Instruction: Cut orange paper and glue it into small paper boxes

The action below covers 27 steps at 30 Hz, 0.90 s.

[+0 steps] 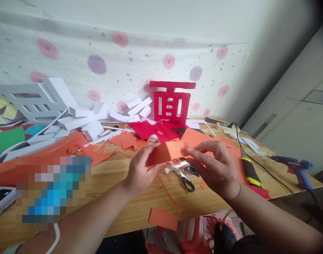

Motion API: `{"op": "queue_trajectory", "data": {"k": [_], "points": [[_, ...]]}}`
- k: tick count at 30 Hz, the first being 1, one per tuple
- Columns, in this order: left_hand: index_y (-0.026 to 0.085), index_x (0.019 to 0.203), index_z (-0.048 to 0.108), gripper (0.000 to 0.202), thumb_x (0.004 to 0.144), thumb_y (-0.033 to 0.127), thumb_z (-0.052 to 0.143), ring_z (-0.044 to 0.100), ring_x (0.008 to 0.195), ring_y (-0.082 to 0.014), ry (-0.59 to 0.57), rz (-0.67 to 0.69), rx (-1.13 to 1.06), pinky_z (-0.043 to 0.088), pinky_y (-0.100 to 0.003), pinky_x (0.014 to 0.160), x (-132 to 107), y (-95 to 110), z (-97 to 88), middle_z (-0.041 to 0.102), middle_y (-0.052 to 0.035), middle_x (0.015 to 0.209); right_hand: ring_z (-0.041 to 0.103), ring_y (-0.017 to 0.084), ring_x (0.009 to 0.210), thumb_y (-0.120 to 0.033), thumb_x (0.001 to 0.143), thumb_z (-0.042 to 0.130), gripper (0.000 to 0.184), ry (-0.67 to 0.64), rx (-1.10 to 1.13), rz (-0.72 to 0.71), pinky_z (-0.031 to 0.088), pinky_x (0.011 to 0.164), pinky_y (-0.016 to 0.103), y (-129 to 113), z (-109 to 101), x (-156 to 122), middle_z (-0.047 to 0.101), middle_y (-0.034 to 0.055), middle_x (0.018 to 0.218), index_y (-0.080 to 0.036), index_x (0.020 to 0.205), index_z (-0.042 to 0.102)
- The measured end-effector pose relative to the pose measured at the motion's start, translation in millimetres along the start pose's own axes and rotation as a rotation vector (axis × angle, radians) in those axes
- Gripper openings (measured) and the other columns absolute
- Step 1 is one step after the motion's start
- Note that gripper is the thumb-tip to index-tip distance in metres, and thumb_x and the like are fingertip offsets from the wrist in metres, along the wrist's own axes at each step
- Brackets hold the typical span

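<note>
Above the scissors (181, 173): folded orange paper (175, 150).
Left hand (140, 168) pinches one end; right hand (216, 165) touches the other, grip unclear.

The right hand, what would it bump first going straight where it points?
Probably the folded orange paper piece in the left hand; whether the right hand touches it is unclear.

Orange paper (175, 150) stood out above a brown, wood-grained table (125, 217), with a blue glue gun (292, 163) by its right edge and a red cutout (172, 85) at its back edge, against pink-and-purple-flowered white cloth (142, 63).
</note>
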<state>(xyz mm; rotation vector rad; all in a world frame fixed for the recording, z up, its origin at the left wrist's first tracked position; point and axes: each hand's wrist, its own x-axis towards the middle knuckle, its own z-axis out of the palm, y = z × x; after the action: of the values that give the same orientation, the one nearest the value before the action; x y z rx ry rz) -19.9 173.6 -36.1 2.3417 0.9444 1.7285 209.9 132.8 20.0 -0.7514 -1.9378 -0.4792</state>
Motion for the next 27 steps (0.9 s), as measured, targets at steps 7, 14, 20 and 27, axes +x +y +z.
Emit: {"op": "queue_trajectory", "data": {"k": [7,14,20,27], "points": [[0.018,0.123,0.055,0.053,0.076,0.032,0.074,0.065,0.103,-0.0245,-0.096,-0.313,-0.269,0.054,-0.038,0.091,-5,6,2.3,0.066,-0.0128,0.116,0.059,0.018,0.077,-0.01,0.084,0.065,0.043,0.031,0.006,-0.064,0.053,0.069,0.036,-1,4,7,0.063,0.0036,0.086,-0.031,0.121,0.063],[0.018,0.124,0.052,0.053,0.076,0.031,0.073,0.064,0.107,-0.0249,-0.135,-0.421,-0.405,0.053,-0.039,0.093,-3,10,3.4,0.064,-0.0142,0.121,0.056,0.019,0.08,-0.009,0.085,0.064,0.045,0.04,-0.042,-0.075,0.05,0.072,0.037,-5,7,13,0.062,0.0049,0.091,-0.029,0.125,0.059],[0.017,0.121,0.053,0.053,0.075,0.032,0.074,0.066,0.101,-0.0241,-0.15,-0.482,-0.435,0.054,-0.037,0.088,-1,18,2.8,0.066,-0.0132,0.116,0.054,0.021,0.084,-0.009,0.083,0.065,0.047,0.023,-0.066,-0.078,0.048,0.076,0.04,-7,11,14,0.062,0.0064,0.094,-0.026,0.126,0.058],[0.021,0.123,0.052,0.047,0.079,0.019,0.068,0.065,0.098,-0.0205,-0.028,-0.122,-0.043,0.054,-0.033,0.084,1,4,0.8,0.067,-0.0093,0.11,0.055,0.025,0.097,-0.023,0.091,0.057,0.04,-0.049,0.044,-0.053,0.042,0.094,0.051,-11,12,17,0.059,0.0109,0.11,-0.022,0.131,0.052]]}}
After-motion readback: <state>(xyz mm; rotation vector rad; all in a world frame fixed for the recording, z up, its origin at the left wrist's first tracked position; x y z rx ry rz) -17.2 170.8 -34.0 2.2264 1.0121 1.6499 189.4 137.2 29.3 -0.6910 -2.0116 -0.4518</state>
